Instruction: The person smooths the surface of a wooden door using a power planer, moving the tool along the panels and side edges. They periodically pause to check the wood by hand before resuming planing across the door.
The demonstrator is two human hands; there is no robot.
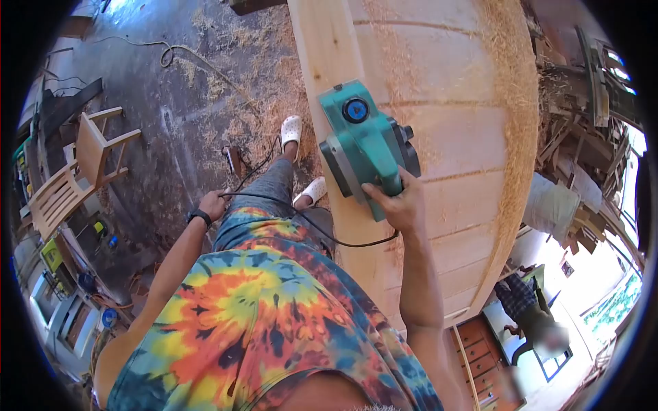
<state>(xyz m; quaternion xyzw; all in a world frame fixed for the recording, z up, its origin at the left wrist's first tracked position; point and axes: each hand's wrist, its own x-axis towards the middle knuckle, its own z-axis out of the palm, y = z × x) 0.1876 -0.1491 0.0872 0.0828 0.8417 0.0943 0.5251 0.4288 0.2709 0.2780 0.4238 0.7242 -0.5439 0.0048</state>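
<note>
A green electric planer rests on a long pale board that lies along the near edge of the workbench. My right hand is closed around the planer's rear handle. Out to the left, my left hand is closed on the black power cord, which sags across my front and runs up to the planer by my right wrist.
Wood shavings cover parts of the bench top and the floor. A wooden chair stands at the left. Scrap wood is piled at the right. Another person is at the lower right. The cord trails over the floor near my feet.
</note>
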